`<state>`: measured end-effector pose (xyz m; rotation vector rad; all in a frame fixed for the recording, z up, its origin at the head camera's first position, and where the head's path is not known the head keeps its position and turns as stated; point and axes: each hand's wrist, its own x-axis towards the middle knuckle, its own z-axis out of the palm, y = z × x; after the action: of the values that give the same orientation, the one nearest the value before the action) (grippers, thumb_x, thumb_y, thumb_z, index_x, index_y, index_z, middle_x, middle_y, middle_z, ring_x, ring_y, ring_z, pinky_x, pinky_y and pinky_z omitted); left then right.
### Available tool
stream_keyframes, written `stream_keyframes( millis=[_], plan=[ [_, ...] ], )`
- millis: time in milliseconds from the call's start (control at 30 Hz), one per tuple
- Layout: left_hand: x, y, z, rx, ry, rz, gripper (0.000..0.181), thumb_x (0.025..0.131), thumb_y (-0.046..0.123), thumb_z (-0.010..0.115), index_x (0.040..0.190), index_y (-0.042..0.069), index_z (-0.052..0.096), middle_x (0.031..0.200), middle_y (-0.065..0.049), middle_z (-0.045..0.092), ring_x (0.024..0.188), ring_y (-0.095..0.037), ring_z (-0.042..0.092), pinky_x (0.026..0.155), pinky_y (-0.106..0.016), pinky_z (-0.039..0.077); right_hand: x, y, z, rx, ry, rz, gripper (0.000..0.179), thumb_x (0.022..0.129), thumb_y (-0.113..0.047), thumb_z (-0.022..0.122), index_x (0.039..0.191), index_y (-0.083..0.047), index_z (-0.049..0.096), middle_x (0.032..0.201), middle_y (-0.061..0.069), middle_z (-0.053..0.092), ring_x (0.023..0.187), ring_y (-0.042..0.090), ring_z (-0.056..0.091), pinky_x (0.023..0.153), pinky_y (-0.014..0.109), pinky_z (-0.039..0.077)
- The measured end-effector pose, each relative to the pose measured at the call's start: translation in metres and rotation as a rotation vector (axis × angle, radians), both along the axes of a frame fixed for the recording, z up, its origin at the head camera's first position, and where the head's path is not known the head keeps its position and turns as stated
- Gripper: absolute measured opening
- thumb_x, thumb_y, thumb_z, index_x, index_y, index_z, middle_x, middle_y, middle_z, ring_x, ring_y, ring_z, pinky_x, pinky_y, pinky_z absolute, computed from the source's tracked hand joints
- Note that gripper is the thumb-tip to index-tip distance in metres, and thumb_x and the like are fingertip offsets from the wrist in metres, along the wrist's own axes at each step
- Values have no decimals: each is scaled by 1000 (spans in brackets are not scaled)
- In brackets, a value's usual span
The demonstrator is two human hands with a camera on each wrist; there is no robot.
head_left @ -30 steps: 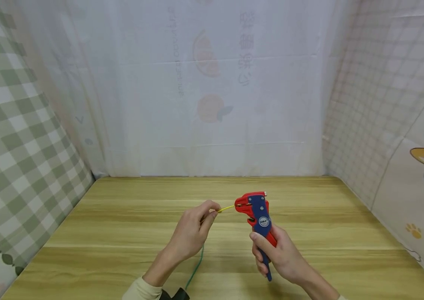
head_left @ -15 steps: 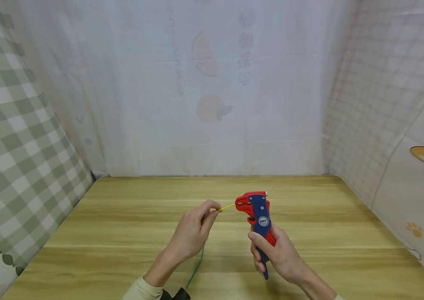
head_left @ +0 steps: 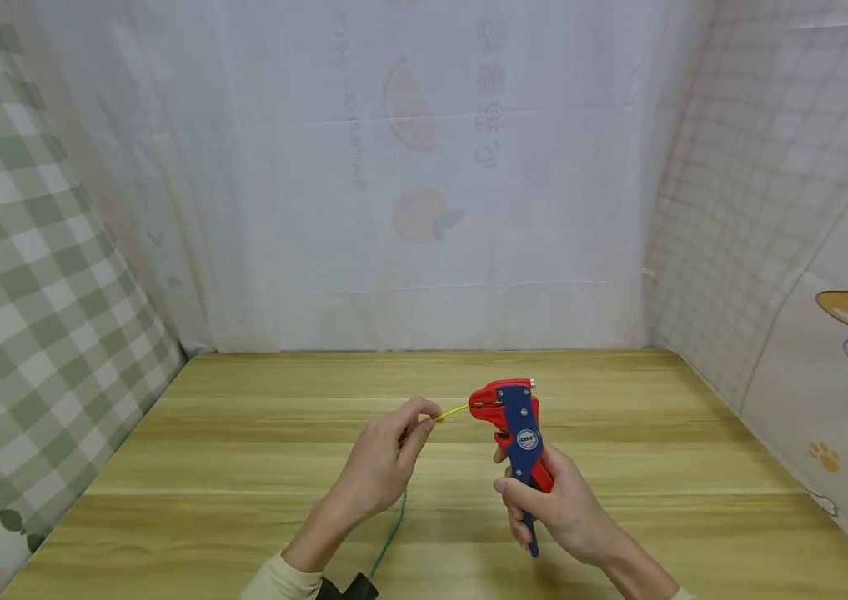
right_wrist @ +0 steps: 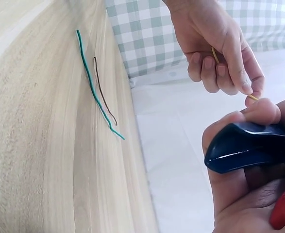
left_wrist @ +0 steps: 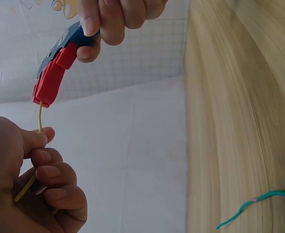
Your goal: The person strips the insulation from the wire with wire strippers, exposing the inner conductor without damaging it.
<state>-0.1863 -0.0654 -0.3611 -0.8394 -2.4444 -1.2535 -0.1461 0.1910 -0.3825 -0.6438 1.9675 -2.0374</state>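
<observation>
My left hand [head_left: 378,462] pinches a thin yellow wire [head_left: 454,411] between thumb and forefinger. Its other fingers curl loosely below, and the wire's tail crosses the palm in the left wrist view. From the pinch, the wire runs to the red nose of a red and blue wire stripper [head_left: 519,417], where its tip is hidden. My right hand [head_left: 554,508] grips the stripper's handles above the table, its nose turned left. Up close, the right wrist view shows a dark blue handle [right_wrist: 249,148] in the fingers.
A green wire [right_wrist: 91,82] lies on the wooden table [head_left: 243,433], with a brown wire [right_wrist: 101,90] beside it. A white cloth wall [head_left: 303,250] stands behind the table, with patterned cloth at both sides.
The right thumb has shifted slightly left on the handle, and the right forefinger now shows beside it. The left hand and yellow wire stay almost still.
</observation>
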Motion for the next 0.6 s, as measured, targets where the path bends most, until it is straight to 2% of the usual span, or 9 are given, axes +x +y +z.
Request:
stream_keyframes(
  millis=[200, 333, 433, 600],
  plan=[
    [0, 2, 0, 6, 3, 7, 13, 109, 10, 57, 113, 12, 69, 64, 9, 43, 52, 3, 34, 53, -20, 34, 1, -3, 1, 2, -35, -35, 15, 106, -6, 59, 113, -5, 45, 71, -3, 58, 54, 11, 59, 54, 28, 56],
    [0, 3, 0, -8, 8, 16, 15, 109, 10, 57, 116, 11, 70, 63, 10, 44, 52, 3, 34, 53, -21, 34, -1, -9, -1, -5, -79, -117, 16, 105, -8, 58, 109, -4, 43, 64, -4, 51, 48, 10, 50, 47, 25, 49],
    [0, 4, -1, -28, 9, 29, 15, 108, 9, 57, 117, 11, 69, 63, 10, 44, 52, 3, 35, 53, -21, 35, -3, -11, -4, -2, -111, -149, 15, 105, -7, 58, 106, -5, 43, 61, -5, 47, 46, 10, 46, 46, 24, 45],
    [1, 5, -2, -24, -6, 30, 15, 108, 8, 58, 117, 11, 69, 64, 10, 44, 53, 2, 36, 54, -21, 36, -2, -7, -4, 5, -70, -106, 15, 104, -5, 58, 103, -4, 43, 61, -4, 49, 45, 10, 50, 45, 25, 47]
  ],
)
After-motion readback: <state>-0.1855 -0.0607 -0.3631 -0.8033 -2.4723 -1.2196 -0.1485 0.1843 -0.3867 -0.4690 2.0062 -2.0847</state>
